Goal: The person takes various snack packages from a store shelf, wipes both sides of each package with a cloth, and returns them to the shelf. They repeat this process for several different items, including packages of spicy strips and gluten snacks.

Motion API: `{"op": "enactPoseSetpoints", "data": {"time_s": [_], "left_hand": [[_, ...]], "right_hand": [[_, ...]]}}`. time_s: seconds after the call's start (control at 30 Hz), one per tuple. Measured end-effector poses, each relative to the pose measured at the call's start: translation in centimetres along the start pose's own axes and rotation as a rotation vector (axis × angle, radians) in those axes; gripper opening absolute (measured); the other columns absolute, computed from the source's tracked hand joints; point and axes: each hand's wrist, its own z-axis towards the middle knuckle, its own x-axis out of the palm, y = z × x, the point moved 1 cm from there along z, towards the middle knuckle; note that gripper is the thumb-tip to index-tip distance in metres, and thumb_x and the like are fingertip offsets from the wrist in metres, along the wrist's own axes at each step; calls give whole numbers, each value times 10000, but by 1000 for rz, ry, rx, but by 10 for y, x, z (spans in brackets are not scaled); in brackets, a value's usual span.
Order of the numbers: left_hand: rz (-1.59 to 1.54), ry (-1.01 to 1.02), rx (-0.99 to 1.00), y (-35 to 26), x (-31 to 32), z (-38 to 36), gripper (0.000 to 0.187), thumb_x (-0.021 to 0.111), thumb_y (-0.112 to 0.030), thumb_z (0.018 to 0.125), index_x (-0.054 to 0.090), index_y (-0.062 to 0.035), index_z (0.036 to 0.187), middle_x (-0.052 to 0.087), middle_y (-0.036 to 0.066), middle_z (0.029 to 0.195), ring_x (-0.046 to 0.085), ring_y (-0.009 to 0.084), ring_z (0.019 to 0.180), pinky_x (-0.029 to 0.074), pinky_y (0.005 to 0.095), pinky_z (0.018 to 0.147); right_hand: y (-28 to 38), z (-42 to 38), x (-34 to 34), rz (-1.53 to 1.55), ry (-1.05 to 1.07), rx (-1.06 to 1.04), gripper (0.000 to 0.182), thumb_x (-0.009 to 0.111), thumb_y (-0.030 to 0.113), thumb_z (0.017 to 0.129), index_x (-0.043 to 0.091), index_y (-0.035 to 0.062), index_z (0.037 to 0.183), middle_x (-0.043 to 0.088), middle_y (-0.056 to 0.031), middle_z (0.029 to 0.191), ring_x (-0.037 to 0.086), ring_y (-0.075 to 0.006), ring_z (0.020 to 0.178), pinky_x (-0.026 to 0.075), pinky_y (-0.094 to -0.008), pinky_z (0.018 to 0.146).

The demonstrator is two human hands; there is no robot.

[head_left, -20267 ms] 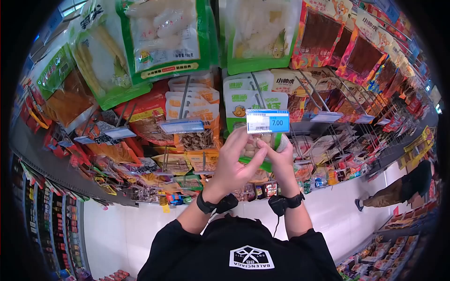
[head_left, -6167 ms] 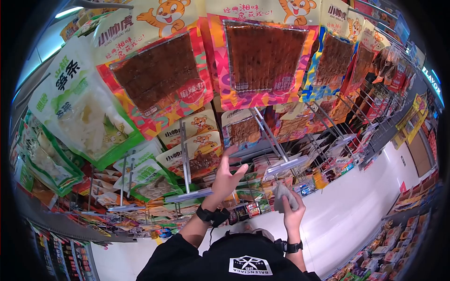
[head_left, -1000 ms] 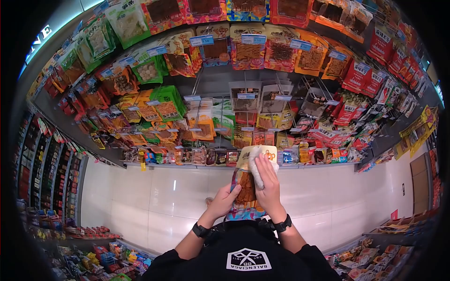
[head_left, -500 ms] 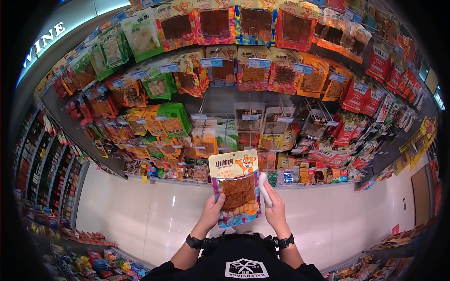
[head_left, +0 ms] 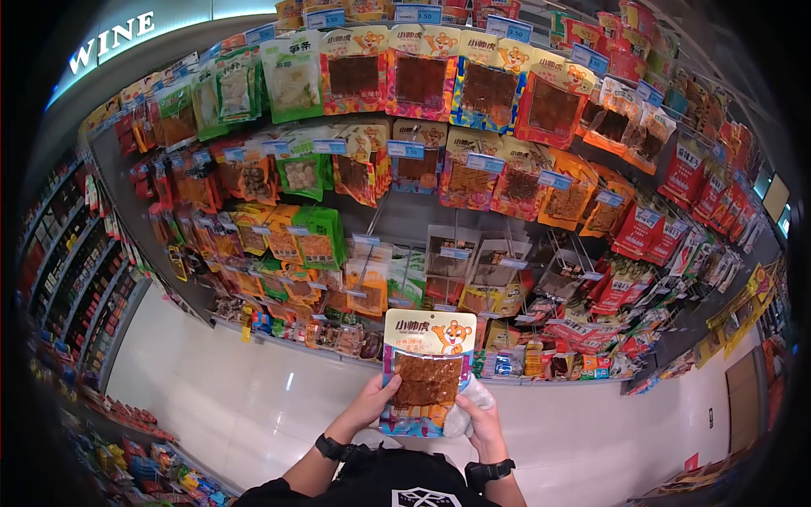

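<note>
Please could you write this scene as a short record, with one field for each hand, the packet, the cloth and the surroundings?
Left hand: grips the left edge of the snack packet
Right hand: holds a whitish cloth at the packet's lower right
Packet: front facing the camera; cream top, cartoon tiger, brown food showing
Cloth: bunched
Surroundings: display rack with hanging packets ahead; lit WINE sign upper left; pale floor

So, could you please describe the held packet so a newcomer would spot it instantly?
Before the snack rack, low in the view, find the person's hands. Between them is an upright packet with a cream top, cartoon tiger and brown contents. Unlike the similar tiger packets hanging behind, it is held off the rack.
</note>
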Motion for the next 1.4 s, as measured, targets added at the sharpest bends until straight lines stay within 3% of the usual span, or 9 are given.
{"op": "enactPoseSetpoints", "data": {"time_s": [0.3,0.43,0.57,0.7,0.93,1.03,1.1,1.23,1.4], "left_hand": [[422,-102,127,5,19,11,982,807,-304,920,180,-29,1622,365,173,1593,443,309,1426,416,458,1152],[-70,125,115,8,54,5,1011,833,-336,894,197,-22,1615,430,157,1533,456,270,1415,470,412,1092],[-401,-83,-191,46,34,13,563,655,-381,1032,485,-28,1437,588,81,1349,566,156,1256,507,311,1009],[-606,-362,107,27,38,20,445,548,-340,1093,534,-40,1421,618,57,1365,589,145,1232,470,336,1054],[-269,-268,94,31,27,10,521,486,-356,1117,450,-11,1505,528,54,1493,469,144,1369,348,343,1175],[-185,-168,78,34,30,8,544,466,-378,1122,434,-6,1517,516,58,1504,463,144,1372,344,346,1179],[-163,-164,69,26,33,4,552,453,-402,1123,439,-11,1513,525,54,1487,469,140,1354,354,339,1167],[-185,-214,-29,30,28,13,557,446,-416,1123,438,-16,1511,546,52,1449,498,137,1313,396,344,1132],[-282,-377,164,22,30,16,554,461,-407,1120,424,-31,1526,542,63,1457,497,143,1322,399,354,1133]], "right_hand": [[10,-9,12,-685,-196,-502,403,768,7,870,699,-14,1267,764,-109,1123,736,-200,996,566,-332,900],[19,-15,38,-1116,33,-850,449,782,-14,749,754,44,1193,766,-164,1084,754,-309,950,586,-356,858],[18,-17,57,-1344,268,-1026,387,750,76,789,760,63,1176,759,-108,1156,728,-325,1039,578,-405,872],[25,-22,58,-1226,434,-913,438,705,-19,788,731,32,1223,719,-174,1240,683,-381,1149,537,-453,980],[46,-9,39,-1171,-460,-1140,513,591,-74,855,624,-11,1362,577,-263,1445,507,-412,1397,325,-543,1186],[45,0,41,-1540,-173,-862,573,579,-49,910,528,2,1479,442,-237,1588,372,-434,1497,276,-542,1214],[22,4,45,-1204,7,-670,606,612,-17,912,501,16,1507,421,-239,1602,345,-441,1511,277,-503,1224],[10,-14,67,-1320,438,-767,677,614,-42,814,561,80,1479,461,-193,1584,371,-432,1496,311,-526,1211],[15,-5,58,-1389,444,-818,636,607,-47,819,608,95,1439,513,-181,1548,404,-426,1481,310,-540,1207]]}}
